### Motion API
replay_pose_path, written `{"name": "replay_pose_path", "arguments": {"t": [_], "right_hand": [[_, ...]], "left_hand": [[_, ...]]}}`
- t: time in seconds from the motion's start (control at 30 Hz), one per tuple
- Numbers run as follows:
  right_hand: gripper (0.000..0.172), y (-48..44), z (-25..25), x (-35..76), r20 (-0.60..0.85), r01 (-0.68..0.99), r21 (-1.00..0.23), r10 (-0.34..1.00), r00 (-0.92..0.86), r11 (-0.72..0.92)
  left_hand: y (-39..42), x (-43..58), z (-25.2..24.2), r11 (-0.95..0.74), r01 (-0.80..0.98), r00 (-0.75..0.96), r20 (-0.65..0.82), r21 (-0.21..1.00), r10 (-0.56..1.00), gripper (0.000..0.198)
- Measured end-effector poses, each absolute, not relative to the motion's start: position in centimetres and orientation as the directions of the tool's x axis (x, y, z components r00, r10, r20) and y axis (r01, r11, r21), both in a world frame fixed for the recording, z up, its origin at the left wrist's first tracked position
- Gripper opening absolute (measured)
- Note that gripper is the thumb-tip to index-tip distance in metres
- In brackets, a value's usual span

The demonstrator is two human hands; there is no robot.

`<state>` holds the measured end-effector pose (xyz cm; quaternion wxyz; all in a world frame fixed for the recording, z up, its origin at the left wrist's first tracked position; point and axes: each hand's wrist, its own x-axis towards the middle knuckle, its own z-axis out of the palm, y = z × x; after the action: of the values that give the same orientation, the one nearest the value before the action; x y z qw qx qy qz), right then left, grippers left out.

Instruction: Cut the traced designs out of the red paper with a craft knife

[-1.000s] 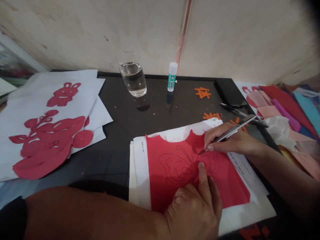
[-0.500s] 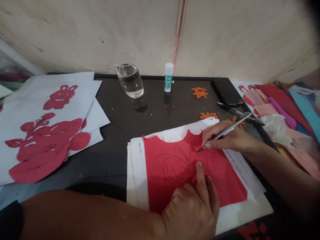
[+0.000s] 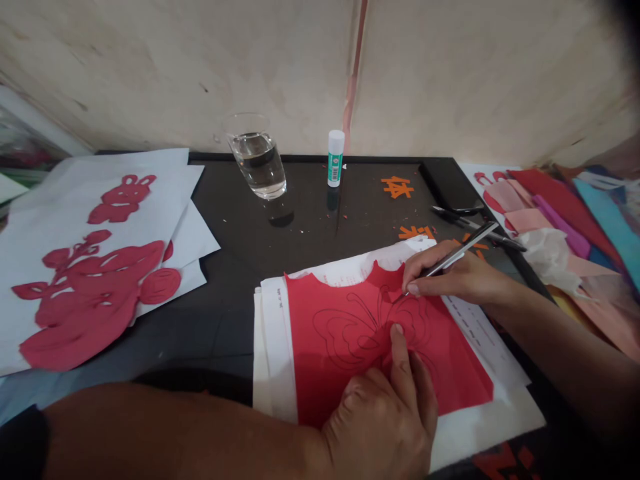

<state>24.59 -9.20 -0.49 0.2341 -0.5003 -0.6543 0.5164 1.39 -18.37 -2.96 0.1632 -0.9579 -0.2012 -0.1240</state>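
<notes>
A sheet of red paper (image 3: 320,387) with a butterfly outline (image 3: 345,333) drawn in dark lines lies on a stack of white papers (image 3: 480,423). Scalloped cut-outs mark its far edge. My right hand (image 3: 450,273) is closed round a slim metal craft knife (image 3: 463,250), its tip touching the red paper beside the butterfly's antennae. My left hand (image 3: 385,420) rests on the paper, index finger stretched out and pressing near the butterfly's middle. That hand covers the lower part of the drawing.
A glass of water (image 3: 257,167) and a glue stick (image 3: 335,160) stand at the back. Red paper cut-outs (image 3: 100,300) lie on white sheets at left. At right are a pen (image 3: 450,219), a black phone-like object (image 3: 450,187), orange cut-out characters (image 3: 397,188) and coloured papers (image 3: 565,193).
The knife tip has shifted slightly up along the paper in my right hand. My left hand keeps its place on the sheet. The whole view has shifted very slightly.
</notes>
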Motion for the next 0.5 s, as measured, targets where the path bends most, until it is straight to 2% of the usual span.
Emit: {"name": "replay_pose_path", "arguments": {"t": [0.23, 0.5], "right_hand": [[0.016, -9.22, -0.75, 24.95, -0.276, 0.418, -0.901, 0.899, -0.340, -0.118], [0.011, -9.13, -0.95, 25.11, -0.204, 0.400, -0.916, 0.907, -0.368, -0.044]], "left_hand": [[-18.30, 1.42, -2.74, -0.863, 0.428, 0.889, 0.295, -0.267, 0.350, 0.033], [-18.39, 1.40, -2.41, -0.866, 0.419, 0.899, 0.255, -0.271, 0.355, 0.034]]}}
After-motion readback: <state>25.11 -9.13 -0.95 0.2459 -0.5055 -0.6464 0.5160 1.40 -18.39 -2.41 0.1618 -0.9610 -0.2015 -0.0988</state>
